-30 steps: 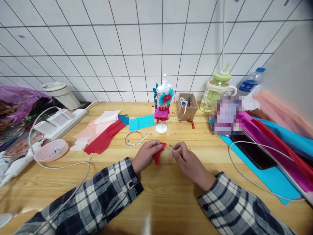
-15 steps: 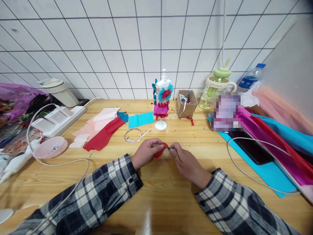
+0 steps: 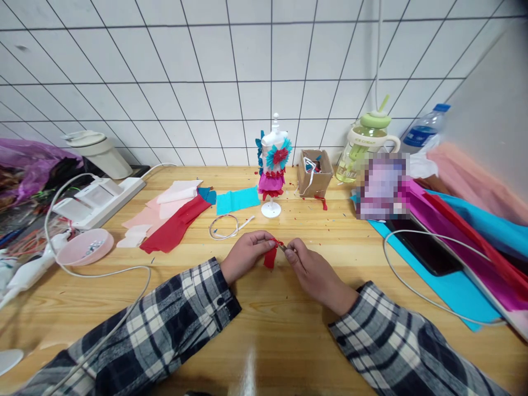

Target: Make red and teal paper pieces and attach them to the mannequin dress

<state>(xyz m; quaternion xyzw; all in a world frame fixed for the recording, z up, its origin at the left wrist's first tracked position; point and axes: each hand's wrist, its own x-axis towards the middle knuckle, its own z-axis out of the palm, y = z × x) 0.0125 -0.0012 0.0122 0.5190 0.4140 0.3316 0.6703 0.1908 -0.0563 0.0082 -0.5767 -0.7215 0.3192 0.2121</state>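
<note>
Over the table's middle, my left hand (image 3: pixel 248 254) pinches a small piece of red crepe paper (image 3: pixel 270 258), its strip hanging below the fingertips. Close on its right, my right hand (image 3: pixel 315 272) is closed round a small thin metal tool (image 3: pixel 282 247), mostly hidden by the fingers. The tool's tip meets the upper edge of the red paper; its exact kind cannot be made out. Behind the hands stands a white mini dress form (image 3: pixel 275 137) on a round base, dressed with a blue and red paper flower and a magenta skirt.
Left lie red paper (image 3: pixel 175 225), pink sheets and a turquoise strip (image 3: pixel 238 201). A pink dish (image 3: pixel 84 247) sits beside a power strip (image 3: pixel 111 203). Right are a small cardboard box (image 3: pixel 315 175), a drink bottle (image 3: pixel 363 146), a black phone (image 3: pixel 429 253) and coloured papers. A cable crosses my left sleeve.
My right hand has moved left, bringing the metal tool against the red paper. The paper has turned and now hangs down. The whole view has shifted slightly.
</note>
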